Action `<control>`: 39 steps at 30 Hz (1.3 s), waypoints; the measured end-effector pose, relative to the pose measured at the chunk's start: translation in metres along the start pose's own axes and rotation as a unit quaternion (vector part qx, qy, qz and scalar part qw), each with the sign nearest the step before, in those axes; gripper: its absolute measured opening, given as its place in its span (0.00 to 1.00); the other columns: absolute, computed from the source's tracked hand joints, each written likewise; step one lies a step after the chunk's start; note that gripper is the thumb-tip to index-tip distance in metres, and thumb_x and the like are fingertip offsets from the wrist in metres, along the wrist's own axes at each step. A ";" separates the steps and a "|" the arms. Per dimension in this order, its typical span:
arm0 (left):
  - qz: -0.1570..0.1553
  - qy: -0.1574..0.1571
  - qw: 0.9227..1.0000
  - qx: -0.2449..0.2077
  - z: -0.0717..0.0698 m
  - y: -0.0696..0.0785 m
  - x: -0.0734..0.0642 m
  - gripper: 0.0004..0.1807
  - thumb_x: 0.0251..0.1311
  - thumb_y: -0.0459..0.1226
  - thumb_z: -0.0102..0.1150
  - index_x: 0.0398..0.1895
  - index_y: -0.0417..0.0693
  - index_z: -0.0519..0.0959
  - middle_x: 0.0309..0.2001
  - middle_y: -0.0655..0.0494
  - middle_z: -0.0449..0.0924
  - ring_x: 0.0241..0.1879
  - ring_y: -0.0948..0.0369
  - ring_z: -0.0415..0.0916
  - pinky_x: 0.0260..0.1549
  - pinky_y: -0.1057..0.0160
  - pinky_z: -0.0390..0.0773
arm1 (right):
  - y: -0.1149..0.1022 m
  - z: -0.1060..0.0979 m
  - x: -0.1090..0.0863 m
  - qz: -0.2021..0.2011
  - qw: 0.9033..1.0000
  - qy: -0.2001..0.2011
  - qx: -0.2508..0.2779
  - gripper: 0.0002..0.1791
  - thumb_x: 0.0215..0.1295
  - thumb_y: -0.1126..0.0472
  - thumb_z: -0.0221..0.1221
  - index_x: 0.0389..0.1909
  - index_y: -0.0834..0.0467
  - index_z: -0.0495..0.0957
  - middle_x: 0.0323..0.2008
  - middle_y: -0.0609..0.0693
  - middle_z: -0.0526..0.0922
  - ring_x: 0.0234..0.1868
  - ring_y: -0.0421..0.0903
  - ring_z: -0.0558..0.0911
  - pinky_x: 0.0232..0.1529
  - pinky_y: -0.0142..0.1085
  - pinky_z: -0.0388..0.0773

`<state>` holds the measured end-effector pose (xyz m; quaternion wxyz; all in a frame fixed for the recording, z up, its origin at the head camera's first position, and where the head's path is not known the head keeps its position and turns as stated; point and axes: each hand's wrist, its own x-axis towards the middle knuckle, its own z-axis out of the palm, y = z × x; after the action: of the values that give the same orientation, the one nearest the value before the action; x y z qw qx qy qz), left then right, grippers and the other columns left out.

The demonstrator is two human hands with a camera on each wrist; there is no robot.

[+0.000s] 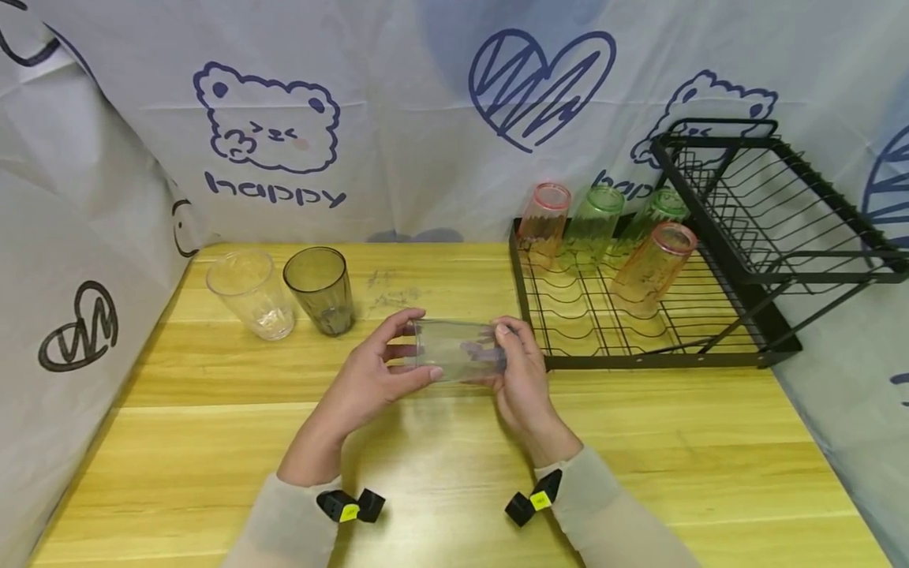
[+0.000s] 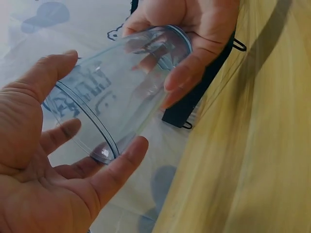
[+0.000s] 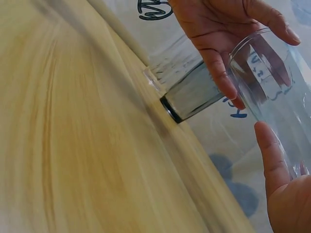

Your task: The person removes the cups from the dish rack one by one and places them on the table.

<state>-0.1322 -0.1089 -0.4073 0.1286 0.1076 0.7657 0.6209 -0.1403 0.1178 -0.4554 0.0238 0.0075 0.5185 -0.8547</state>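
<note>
A clear, faintly bluish drinking glass [image 1: 458,351] is held on its side above the table, between both hands. My left hand [image 1: 376,371] holds its rim end, thumb on one side and fingers on the other. At the base end, my right hand [image 1: 524,379] grips the glass with the thumb on top. The left wrist view shows the glass [image 2: 121,82] tilted, with the left fingers spread about its rim. In the right wrist view the right thumb lies along the glass [image 3: 277,92]; its other fingers are mostly hidden.
A clear glass [image 1: 256,296] and a smoky grey glass [image 1: 319,292] stand upright at the back left. On the right is a black wire drying rack [image 1: 589,361] with a raised upper basket [image 1: 788,205]. Several pink and green glasses [image 1: 592,225] stand upside down on its lower tier.
</note>
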 end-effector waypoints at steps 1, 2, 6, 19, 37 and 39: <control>0.001 0.002 1.000 0.006 0.000 0.001 0.000 0.44 0.61 0.42 0.77 0.78 0.64 0.65 0.72 0.46 0.68 0.66 0.43 0.76 0.54 0.52 0.86 | 0.001 0.000 0.000 0.006 1.000 0.001 0.002 0.13 0.85 0.54 0.46 0.59 0.56 0.69 0.50 0.51 0.78 0.42 0.46 0.89 0.37 0.46 0.91; 0.000 0.006 1.000 0.016 0.000 0.002 0.000 0.43 0.61 0.42 0.77 0.78 0.63 0.65 0.72 0.46 0.69 0.66 0.43 0.76 0.54 0.52 0.87 | 0.002 0.001 0.000 0.011 1.000 0.002 0.005 0.13 0.85 0.54 0.46 0.59 0.56 0.69 0.50 0.51 0.78 0.42 0.46 0.89 0.37 0.47 0.91; -0.007 0.016 0.998 0.061 -0.002 0.009 0.000 0.43 0.61 0.45 0.76 0.78 0.63 0.66 0.71 0.46 0.70 0.65 0.43 0.77 0.51 0.51 0.87 | 0.007 0.004 0.004 0.038 0.999 0.000 0.023 0.13 0.85 0.52 0.46 0.59 0.54 0.70 0.51 0.51 0.80 0.43 0.48 0.90 0.39 0.49 0.91; -0.047 0.048 0.972 0.224 -0.020 0.035 0.003 0.46 0.63 0.56 0.71 0.82 0.61 0.62 0.73 0.41 0.72 0.63 0.42 0.80 0.54 0.41 0.85 | 0.029 0.025 0.020 0.123 0.985 -0.038 0.114 0.14 0.84 0.45 0.46 0.53 0.50 0.72 0.51 0.53 0.84 0.44 0.48 0.91 0.42 0.47 0.91; -0.036 0.023 0.936 0.349 -0.032 0.070 0.010 0.50 0.61 0.55 0.72 0.83 0.56 0.61 0.71 0.36 0.72 0.64 0.40 0.78 0.60 0.37 0.80 | 0.030 0.026 0.014 0.101 0.992 -0.051 -0.048 0.30 0.85 0.41 0.43 0.73 0.57 0.71 0.66 0.61 0.76 0.59 0.50 0.84 0.58 0.47 0.86; -0.039 0.018 0.931 0.363 -0.032 0.073 0.013 0.50 0.61 0.55 0.73 0.84 0.56 0.60 0.74 0.36 0.70 0.69 0.39 0.73 0.64 0.34 0.76 | 0.029 0.024 0.013 0.079 0.991 -0.048 -0.099 0.30 0.86 0.43 0.44 0.75 0.59 0.70 0.68 0.64 0.75 0.59 0.53 0.84 0.59 0.48 0.86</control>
<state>-0.1545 -0.1194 -0.3303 0.0912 0.1063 0.9445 0.2973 -0.1513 0.0821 -0.4706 0.1167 0.0047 0.5967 -0.7939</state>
